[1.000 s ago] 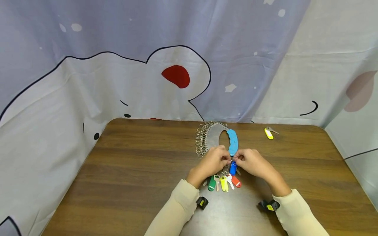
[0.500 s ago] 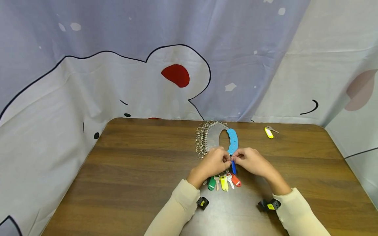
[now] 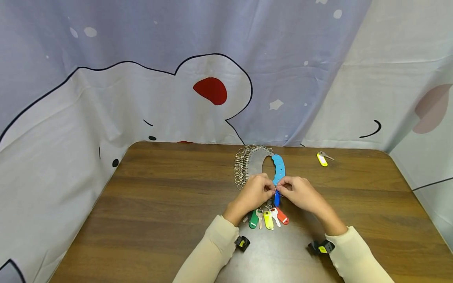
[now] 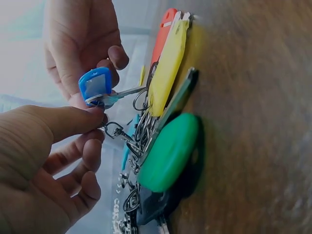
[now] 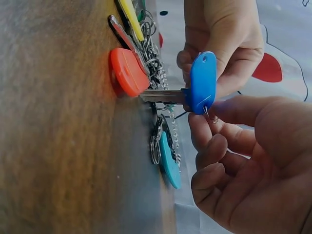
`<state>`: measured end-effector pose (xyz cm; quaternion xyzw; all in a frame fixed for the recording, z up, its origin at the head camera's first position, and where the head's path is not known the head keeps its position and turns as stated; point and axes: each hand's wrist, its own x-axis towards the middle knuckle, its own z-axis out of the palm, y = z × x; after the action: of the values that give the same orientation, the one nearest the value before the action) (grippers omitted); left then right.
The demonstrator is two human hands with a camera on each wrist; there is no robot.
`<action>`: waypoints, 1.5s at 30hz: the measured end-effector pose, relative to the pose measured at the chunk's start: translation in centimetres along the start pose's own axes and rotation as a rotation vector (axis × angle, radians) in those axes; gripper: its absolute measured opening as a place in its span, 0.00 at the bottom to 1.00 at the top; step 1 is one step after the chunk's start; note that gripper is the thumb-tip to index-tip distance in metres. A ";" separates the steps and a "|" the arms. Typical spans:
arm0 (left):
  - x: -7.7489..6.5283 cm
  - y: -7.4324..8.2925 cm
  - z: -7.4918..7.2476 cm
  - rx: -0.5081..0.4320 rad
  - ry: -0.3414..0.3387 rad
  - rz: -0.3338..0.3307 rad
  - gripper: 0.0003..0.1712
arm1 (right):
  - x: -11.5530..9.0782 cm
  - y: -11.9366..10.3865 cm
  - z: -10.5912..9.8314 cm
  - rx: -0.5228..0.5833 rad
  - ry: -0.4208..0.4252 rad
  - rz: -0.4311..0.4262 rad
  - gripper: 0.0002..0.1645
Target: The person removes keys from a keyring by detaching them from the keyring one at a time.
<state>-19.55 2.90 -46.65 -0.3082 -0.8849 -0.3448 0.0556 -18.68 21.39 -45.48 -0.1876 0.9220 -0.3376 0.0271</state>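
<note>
My left hand (image 3: 255,192) and right hand (image 3: 296,192) meet just in front of a key holder's light-blue handle (image 3: 279,168). Between their fingertips hangs a blue key tag (image 5: 203,80) with a metal key (image 5: 165,96). The right thumb and forefinger pinch the small wire ring (image 5: 210,116) at the tag's end. In the left wrist view, the left thumb and forefinger pinch a metal ring (image 4: 113,129) of the holder beside the tag. Whether the two rings are linked is hidden by fingertips. The holder's curved metal plate (image 3: 255,161) carries several rings along its edge.
Green (image 3: 253,219), yellow (image 3: 269,221) and red (image 3: 282,217) key tags lie with keys on the wooden table (image 3: 170,212), close in front of the hands. Another yellow tag (image 3: 322,159) with a key lies at the back right. A printed curtain (image 3: 141,102) hangs behind the table.
The blue tag has turned from its flat face to its edge and then partly back, shifting slightly left. My right hand has moved slightly left and up, nearer the left fingertips.
</note>
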 end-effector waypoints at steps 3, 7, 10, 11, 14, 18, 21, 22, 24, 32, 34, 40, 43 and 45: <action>0.0 0.0 0.0 0.018 0.004 0.018 0.02 | 0.0 0.1 0.1 0.016 0.014 -0.005 0.05; -0.1 0.1 -0.1 0.065 -0.015 0.053 0.03 | 0.1 0.3 0.2 0.030 0.050 0.009 0.07; -0.1 0.1 -0.1 0.105 -0.048 0.097 0.04 | 0.2 0.5 0.3 0.055 0.062 0.033 0.07; -0.2 0.0 -0.1 0.116 -0.058 0.112 0.04 | 0.2 0.6 0.4 0.072 0.058 0.040 0.07; -0.2 -0.1 -0.2 0.137 -0.080 0.148 0.05 | 0.3 0.9 0.4 0.121 0.021 0.047 0.08; -0.3 -0.1 -0.3 0.156 -0.087 0.158 0.05 | 0.2 1.0 0.3 0.192 -0.037 0.063 0.09; -0.3 0.1 -0.3 0.132 -0.092 0.113 0.05 | 0.1 1.0 0.2 0.242 -0.064 0.094 0.10; -0.3 0.2 -0.3 0.118 -0.090 0.090 0.05 | 0.1 1.0 0.2 0.249 -0.066 0.103 0.11; -0.2 0.4 -0.2 0.088 -0.080 0.036 0.04 | 0.1 0.9 0.2 0.257 -0.065 0.116 0.11; 0.0 0.5 -0.2 0.017 0.022 -0.048 0.04 | 0.2 0.8 0.3 0.266 -0.016 0.100 0.12; 0.0 0.4 -0.2 0.013 0.041 -0.039 0.05 | 0.2 0.8 0.2 0.255 -0.009 0.100 0.12; -0.1 0.2 -0.4 0.068 0.057 0.019 0.04 | 0.3 1.0 0.1 0.235 0.002 0.130 0.12; -0.2 0.2 -0.5 0.149 0.042 0.069 0.03 | 0.3 1.0 0.3 0.248 -0.012 0.151 0.13; -0.3 0.2 -0.5 0.215 0.030 0.102 0.04 | 0.3 1.0 0.3 0.275 -0.030 0.164 0.14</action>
<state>-19.27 2.52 -46.21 -0.3401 -0.8989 -0.2492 0.1188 -19.19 21.78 -46.30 -0.1115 0.8789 -0.4543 0.0937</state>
